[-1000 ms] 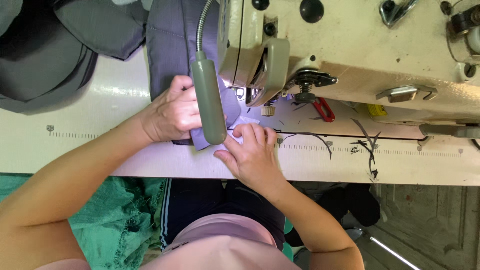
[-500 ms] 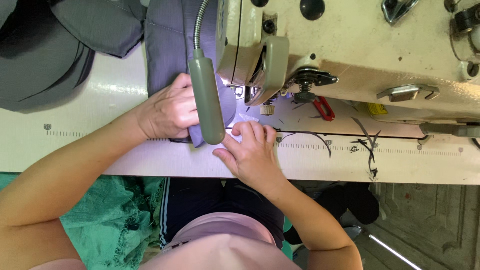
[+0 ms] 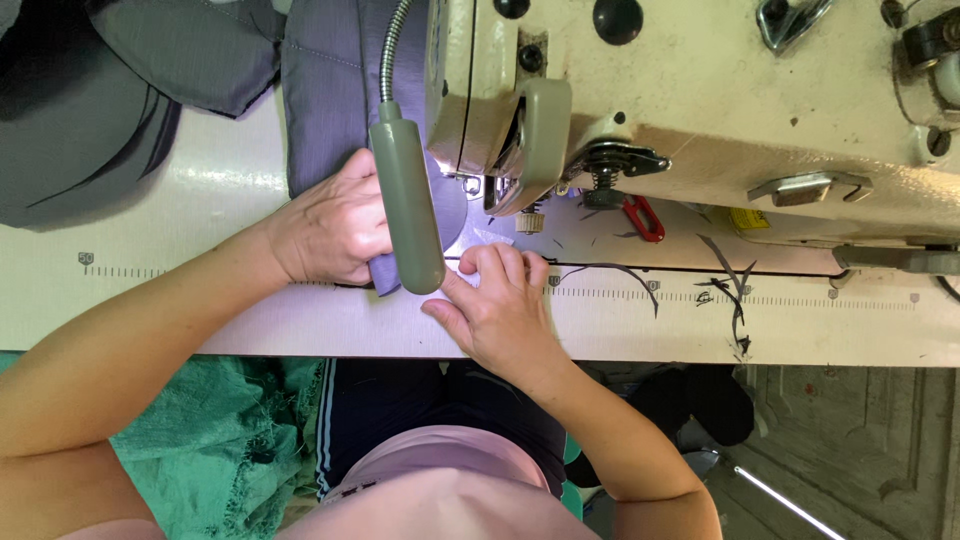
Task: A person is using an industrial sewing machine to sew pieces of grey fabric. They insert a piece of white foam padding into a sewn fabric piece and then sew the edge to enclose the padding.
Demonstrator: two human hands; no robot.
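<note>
A purple-grey quilted fabric piece [image 3: 330,90] lies on the white sewing table [image 3: 200,190] and runs under the head of a cream sewing machine [image 3: 720,110]. My left hand [image 3: 335,230] presses flat on the fabric's near end, left of the needle area. My right hand [image 3: 495,305] pinches the fabric's edge with thumb and fingers just in front of the presser foot. A grey-green gooseneck lamp [image 3: 405,200] hangs over the fabric between my hands and hides part of it.
Dark grey cloth pieces [image 3: 100,110] are heaped at the table's far left. Thread scraps [image 3: 730,290] and a small red tool [image 3: 645,218] lie right of the needle. A printed ruler strip [image 3: 780,298] runs along the table's front. Green cloth [image 3: 210,440] lies at my lap.
Both hands have stayed on the fabric, with my right hand's fingers shifting slightly towards the needle. The view has drifted a little.
</note>
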